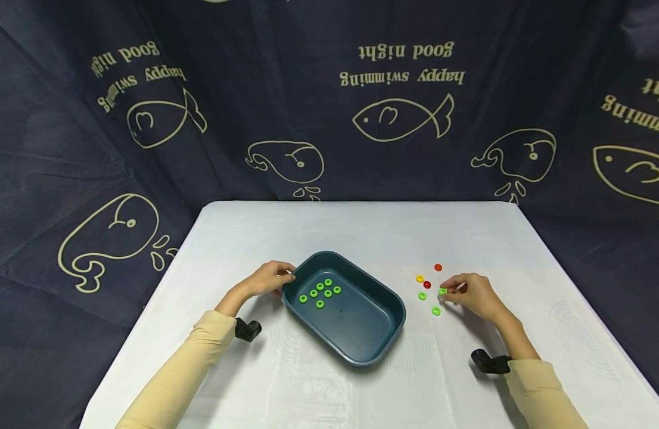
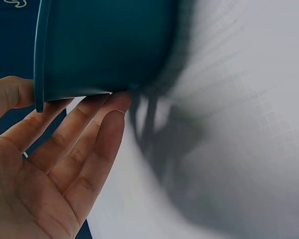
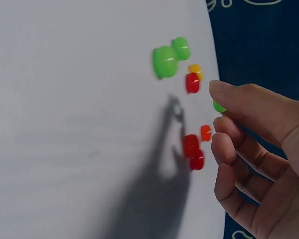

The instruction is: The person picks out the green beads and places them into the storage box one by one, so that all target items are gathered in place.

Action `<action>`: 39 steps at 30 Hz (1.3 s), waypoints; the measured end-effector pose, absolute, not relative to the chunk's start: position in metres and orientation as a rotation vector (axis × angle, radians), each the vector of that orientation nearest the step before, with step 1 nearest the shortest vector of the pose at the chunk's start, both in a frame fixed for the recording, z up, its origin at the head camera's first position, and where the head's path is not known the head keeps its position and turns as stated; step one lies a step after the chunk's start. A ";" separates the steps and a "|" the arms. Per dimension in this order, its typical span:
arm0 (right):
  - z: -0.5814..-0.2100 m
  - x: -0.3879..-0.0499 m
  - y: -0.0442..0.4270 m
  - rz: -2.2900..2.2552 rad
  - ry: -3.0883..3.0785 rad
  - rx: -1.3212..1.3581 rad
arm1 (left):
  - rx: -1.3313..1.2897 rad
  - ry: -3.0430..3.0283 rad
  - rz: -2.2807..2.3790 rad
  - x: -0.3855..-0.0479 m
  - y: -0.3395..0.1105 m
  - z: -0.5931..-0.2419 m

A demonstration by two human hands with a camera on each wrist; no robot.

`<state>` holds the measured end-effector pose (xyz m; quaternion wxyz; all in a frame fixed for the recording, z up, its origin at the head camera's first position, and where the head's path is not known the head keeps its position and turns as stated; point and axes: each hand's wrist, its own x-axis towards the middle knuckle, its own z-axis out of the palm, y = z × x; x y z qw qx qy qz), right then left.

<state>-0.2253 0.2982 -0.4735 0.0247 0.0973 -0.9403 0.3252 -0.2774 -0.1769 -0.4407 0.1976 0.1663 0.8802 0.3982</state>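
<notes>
My left hand [image 1: 272,277] grips the left corner of a dark teal plastic tray [image 1: 361,310]. In the left wrist view the thumb lies at the rim, the fingers against the tray's outer wall [image 2: 109,45]. Several green rings [image 1: 328,294] lie inside the tray at its left end. Right of the tray, my right hand [image 1: 475,293] pinches a green ring [image 3: 219,106] between thumb and forefinger, lifted off the table. Near it on the table are two green rings [image 1: 435,310], a yellow ring [image 1: 420,278] and several red or orange-red rings [image 3: 191,145], some hidden by the hand in the head view.
A white cloth covers the table [image 1: 329,229]. Behind and beside it hangs a dark blue curtain [image 1: 308,89] printed with fish and whales. Each wrist wears a black camera mount, one on the left [image 1: 247,329] and one on the right [image 1: 490,362].
</notes>
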 end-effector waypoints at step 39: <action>-0.402 -0.281 0.096 1.021 -2.791 1.017 | 0.489 2.453 1.126 -0.280 -0.178 -0.443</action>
